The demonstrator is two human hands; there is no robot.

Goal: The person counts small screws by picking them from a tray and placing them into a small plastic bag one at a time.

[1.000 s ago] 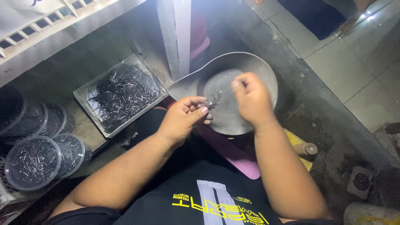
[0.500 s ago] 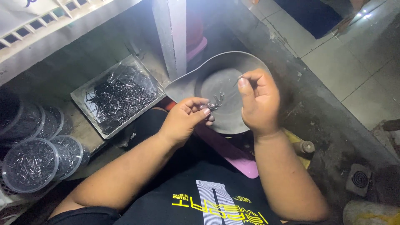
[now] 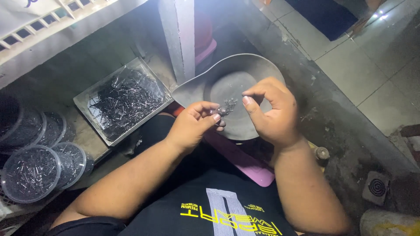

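My left hand (image 3: 192, 124) pinches a small bunch of thin metal pins (image 3: 226, 107) between thumb and fingers, held above a grey round pan (image 3: 227, 72) that rests on my lap. Just to the right, my right hand (image 3: 272, 111) hovers with thumb and forefinger pinched together close to the bunch; whether it holds a pin is too small to tell. A few loose pins lie in the pan under the hands.
A rectangular clear tray (image 3: 92, 94) full of dark pins sits at the left. Several round plastic tubs (image 3: 28, 172) of pins stand at the far left. A white post (image 3: 179, 35) rises behind the pan. A pink board (image 3: 238, 159) lies on my lap. Tiled floor is at the right.
My right hand has come up from the pan's far side toward the bunch in my left hand. The left hand has stayed nearly still.
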